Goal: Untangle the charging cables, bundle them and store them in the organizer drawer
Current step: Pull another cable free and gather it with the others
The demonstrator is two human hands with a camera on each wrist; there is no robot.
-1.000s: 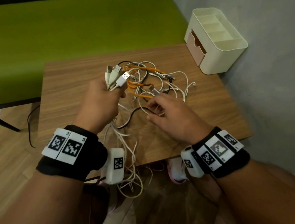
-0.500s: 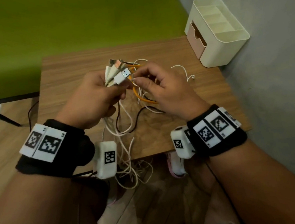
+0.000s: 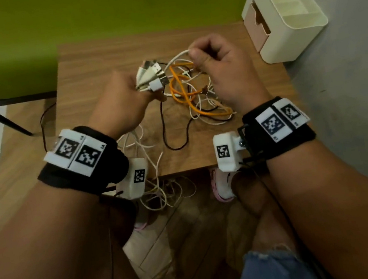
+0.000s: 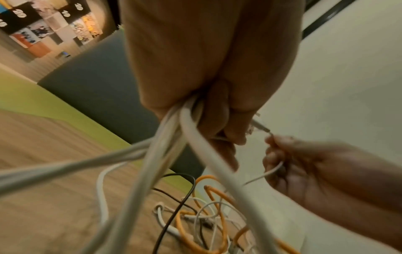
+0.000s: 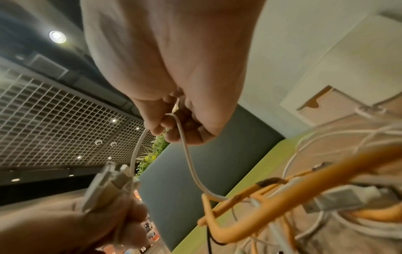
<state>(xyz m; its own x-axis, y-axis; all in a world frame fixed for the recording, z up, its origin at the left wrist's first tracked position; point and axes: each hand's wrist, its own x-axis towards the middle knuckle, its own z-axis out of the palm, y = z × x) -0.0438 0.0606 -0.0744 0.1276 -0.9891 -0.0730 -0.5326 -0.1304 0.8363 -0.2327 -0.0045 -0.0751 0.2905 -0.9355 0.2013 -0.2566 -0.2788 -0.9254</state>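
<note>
Wooden table (image 3: 104, 54) carries the organizer (image 3: 292, 35) beyond the right hand (image 3: 220, 66) and a limp, light, snag-prone tangle (image 3: 196, 96) below both fists, best taken near the plugs: left hand (image 3: 123, 100) clenches white plug ends (image 3: 150, 77), right pinches one thin white cable (image 3: 177, 56).

Wooden table (image 3: 91, 58) bears tangled cables (image 3: 193, 101), cream organizer (image 3: 284, 17).

There are two hands: the left hand (image 3: 125, 93) and the right hand (image 3: 218, 66). One orange cable (image 3: 182, 89), one black cable (image 3: 174, 140) and one organizer (image 3: 278, 13) show. The white cables (image 3: 146, 77) are too tangled to count.
</note>
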